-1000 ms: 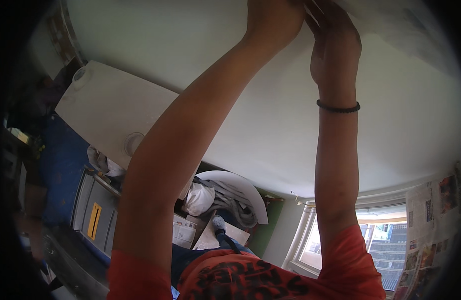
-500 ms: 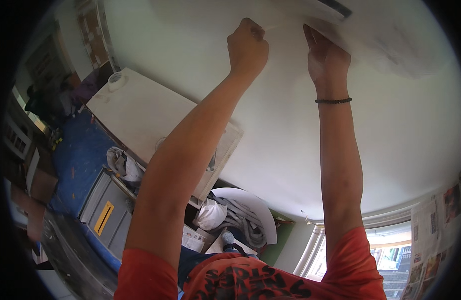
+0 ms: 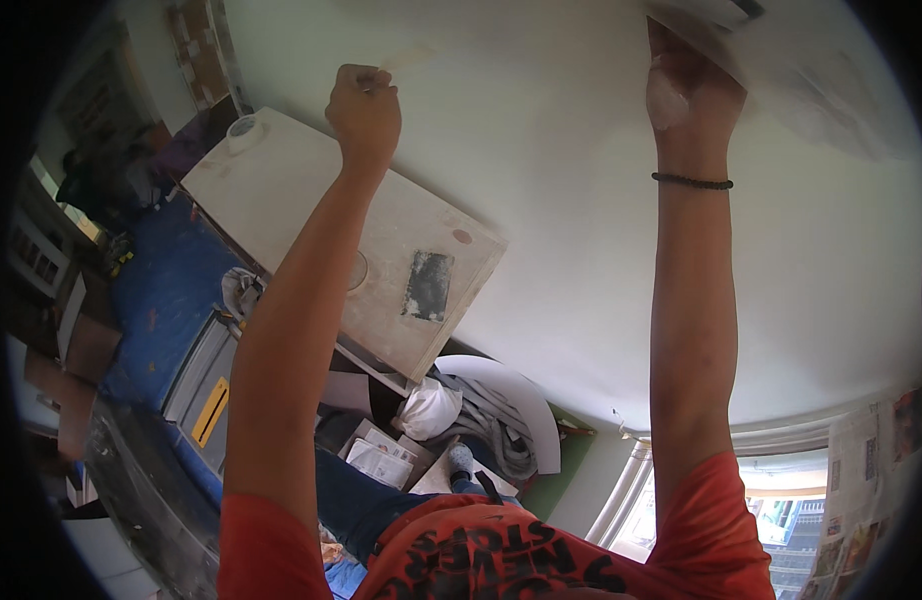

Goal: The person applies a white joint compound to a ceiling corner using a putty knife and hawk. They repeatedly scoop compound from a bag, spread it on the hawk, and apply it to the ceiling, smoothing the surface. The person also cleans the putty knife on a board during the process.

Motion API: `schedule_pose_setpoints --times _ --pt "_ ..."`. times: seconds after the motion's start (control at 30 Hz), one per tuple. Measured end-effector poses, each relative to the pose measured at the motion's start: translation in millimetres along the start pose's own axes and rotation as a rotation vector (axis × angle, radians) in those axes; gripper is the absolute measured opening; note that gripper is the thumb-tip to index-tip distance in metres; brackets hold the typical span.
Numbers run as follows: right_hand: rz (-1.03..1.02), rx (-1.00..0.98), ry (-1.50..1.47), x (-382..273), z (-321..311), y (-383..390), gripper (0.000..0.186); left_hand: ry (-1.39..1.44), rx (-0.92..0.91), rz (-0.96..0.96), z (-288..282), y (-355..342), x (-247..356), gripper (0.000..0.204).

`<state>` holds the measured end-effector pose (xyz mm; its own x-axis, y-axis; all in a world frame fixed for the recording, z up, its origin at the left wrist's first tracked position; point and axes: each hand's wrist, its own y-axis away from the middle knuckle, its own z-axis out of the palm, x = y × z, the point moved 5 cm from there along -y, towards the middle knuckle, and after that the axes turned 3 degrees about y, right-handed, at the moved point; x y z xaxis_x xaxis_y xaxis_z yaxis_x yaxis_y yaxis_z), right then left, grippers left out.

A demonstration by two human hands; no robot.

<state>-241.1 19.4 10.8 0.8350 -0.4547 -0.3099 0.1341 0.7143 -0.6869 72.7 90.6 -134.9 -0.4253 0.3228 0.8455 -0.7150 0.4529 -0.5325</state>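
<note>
My left hand (image 3: 366, 112) is raised over the pale wall surface, fingers pinched. A thin, pale yellowish strip (image 3: 411, 58), probably tape, runs from the fingertips up to the right. My right hand (image 3: 693, 95), with a dark bead bracelet at the wrist, is lifted near the top edge. It grips a translucent plastic sheet (image 3: 816, 100), whose edge crosses the hand and partly hides the fingers. A whitish patch shows on the palm. Close above this hand is a dark-ended bar (image 3: 746, 8), cut off by the frame.
Below my left arm stands a white-topped table (image 3: 301, 200) with a tape roll (image 3: 244, 132) and a dark grey patch (image 3: 428, 285). Nearby are a white bag (image 3: 427, 408), grey hose-like coils (image 3: 496, 425), blue flooring (image 3: 161, 290) and a newspaper-covered window side (image 3: 851, 500).
My left hand has moved left and slightly down, drawing the pale strip along. My right hand has shifted up and right with the plastic sheet. The hands are farther apart.
</note>
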Motion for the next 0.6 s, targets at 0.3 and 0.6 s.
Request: schedule_pose_setpoints --times 0.3,0.6 --pt "0.126 -0.043 -0.402 64 -49 -21 0.027 -0.062 -0.153 -0.035 -148 56 -2 0.022" --pt "0.101 -0.151 0.650 94 -15 135 0.051 0.502 -0.483 -0.658 -161 83 59 0.016"
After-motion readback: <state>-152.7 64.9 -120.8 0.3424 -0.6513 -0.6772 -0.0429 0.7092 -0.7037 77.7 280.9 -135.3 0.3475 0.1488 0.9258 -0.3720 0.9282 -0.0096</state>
